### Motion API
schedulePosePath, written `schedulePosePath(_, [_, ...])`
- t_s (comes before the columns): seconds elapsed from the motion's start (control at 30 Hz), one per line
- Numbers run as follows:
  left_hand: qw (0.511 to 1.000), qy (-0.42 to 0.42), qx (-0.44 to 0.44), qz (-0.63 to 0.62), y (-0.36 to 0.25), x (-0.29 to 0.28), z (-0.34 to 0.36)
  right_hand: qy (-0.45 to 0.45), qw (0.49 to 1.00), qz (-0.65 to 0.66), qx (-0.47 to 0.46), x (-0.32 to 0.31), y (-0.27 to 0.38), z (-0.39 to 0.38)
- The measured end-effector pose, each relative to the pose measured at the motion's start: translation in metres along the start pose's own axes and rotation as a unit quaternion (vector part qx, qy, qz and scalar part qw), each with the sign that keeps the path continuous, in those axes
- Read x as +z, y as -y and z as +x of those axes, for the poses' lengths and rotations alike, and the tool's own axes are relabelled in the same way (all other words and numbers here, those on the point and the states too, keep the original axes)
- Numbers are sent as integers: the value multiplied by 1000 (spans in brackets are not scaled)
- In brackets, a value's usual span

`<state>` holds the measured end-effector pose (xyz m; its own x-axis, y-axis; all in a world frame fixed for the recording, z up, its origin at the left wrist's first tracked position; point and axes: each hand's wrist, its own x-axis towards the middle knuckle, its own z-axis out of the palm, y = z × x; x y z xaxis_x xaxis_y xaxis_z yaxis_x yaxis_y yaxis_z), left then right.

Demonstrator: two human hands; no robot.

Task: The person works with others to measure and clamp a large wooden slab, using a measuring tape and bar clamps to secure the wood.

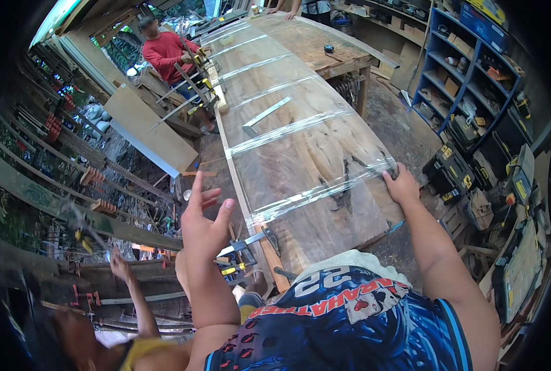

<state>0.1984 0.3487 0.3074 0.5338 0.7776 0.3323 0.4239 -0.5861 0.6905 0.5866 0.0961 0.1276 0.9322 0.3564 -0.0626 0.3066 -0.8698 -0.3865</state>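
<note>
A long wooden slab (312, 145) stretches away in front of me, with several bands of clear shiny tape across it. My right hand (402, 184) grips its near right edge, thumb on top and the other fingers hidden. My left hand (206, 226) is raised beside the slab's near left corner, index finger and thumb stretched out, holding nothing. Just right of that wrist, a bar clamp (241, 248) with yellow parts sits by a wooden strip (271, 260) at the slab's edge. A metal square (268, 116) lies on the slab.
A person in red (164, 54) stands at the far left beside several clamps. Another person in yellow (142, 353) reaches up at lower left. Beyond the slab is a workbench (325, 57) with a tape measure (329, 48). Blue shelves (439, 59) and tool cases (447, 173) line the right.
</note>
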Motion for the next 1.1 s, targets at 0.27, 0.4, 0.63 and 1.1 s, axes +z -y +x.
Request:
schedulePosePath(0.27, [994, -100, -16, -39, -19, -1, 14, 7, 1000, -11, 12, 4, -3, 2])
schedulePosePath(0.4, [994, -67, 29, -77, -29, 10, 13, 14, 1000, -5, 14, 5, -7, 3])
schedulePosePath(0.63, [997, 42, 59, 37, 7, 61, 0, 6, 1000, -3, 7, 3, -2, 3])
schedulePosePath(1.1, [962, 94, -24, 255, 94, 134, -62, -4, 1000, -3, 10, 2, -1, 3])
